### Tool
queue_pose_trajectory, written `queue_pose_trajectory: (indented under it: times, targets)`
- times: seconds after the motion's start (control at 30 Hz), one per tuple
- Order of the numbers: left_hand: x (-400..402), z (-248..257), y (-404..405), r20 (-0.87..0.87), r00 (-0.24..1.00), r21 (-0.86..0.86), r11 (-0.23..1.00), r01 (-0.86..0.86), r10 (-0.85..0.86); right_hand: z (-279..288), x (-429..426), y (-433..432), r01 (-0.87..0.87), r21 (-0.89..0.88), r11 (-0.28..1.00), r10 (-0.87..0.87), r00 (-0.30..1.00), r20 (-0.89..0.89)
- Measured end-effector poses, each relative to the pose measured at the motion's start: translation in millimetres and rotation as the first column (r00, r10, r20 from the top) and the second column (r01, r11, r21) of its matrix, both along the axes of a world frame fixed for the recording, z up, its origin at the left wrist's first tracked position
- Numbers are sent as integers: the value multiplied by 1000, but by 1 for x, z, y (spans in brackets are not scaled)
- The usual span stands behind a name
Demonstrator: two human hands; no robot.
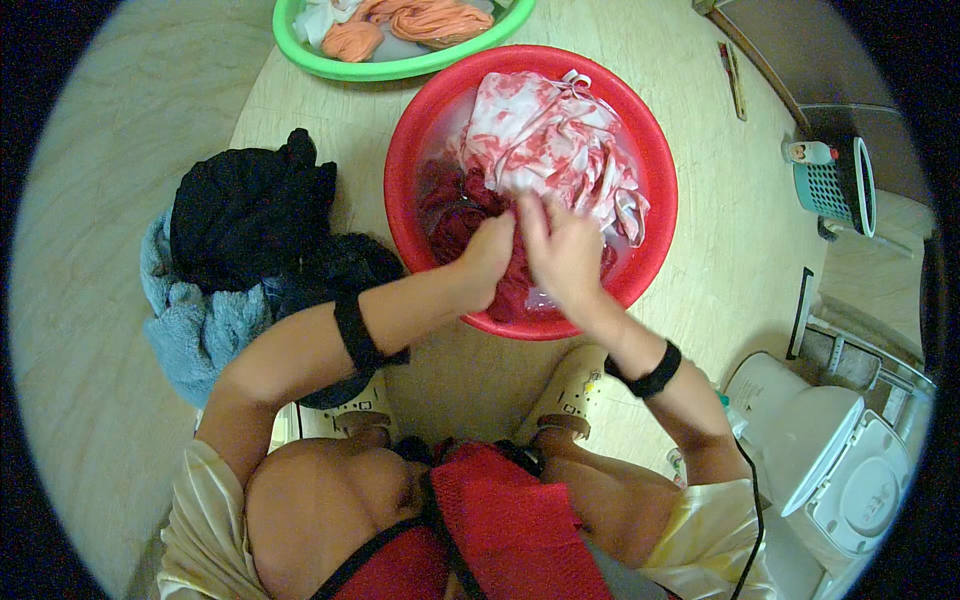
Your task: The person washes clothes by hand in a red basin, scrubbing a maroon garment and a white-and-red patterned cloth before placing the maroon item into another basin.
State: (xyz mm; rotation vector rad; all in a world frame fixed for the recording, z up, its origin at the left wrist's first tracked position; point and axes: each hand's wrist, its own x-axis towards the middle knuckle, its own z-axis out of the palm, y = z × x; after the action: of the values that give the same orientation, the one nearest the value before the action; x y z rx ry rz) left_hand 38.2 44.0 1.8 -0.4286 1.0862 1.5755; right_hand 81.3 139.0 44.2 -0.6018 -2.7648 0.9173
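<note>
A red plastic basin (658, 187) in front of me holds water and wet laundry. Dark red cloth (454, 225) lies soaked in its near and left part. A white garment with red blotches and a drawstring (525, 127) is heaped over the far right part. My left hand (487, 259) is closed in a fist above the dark red cloth, gripping wet fabric. Close beside it, my right hand (562, 244) curls its fingers down at the near edge of the blotched garment. Motion blurs the fingers, and the fabric within both grips is mostly hidden.
Beyond stands a green basin (375, 71) with orange cloth (435, 22) in water. Black clothing (247, 210) and a blue fleecy cloth (195, 330) are piled at left. A toilet (810, 435), a teal basket (825, 187) and a bottle (810, 153) are at right.
</note>
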Motion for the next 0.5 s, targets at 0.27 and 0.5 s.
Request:
queue_pose_trajectory:
  times: [0.27,0.5]
  targets:
    - [-29,23,-24,-590,481,-417,755,507,-649,-22,39,56,51,-479,876,104,951,291]
    - [-27,30,-28,-528,-302,-847,464,261,-794,-12,72,73,-318,-395,862,464,807,364]
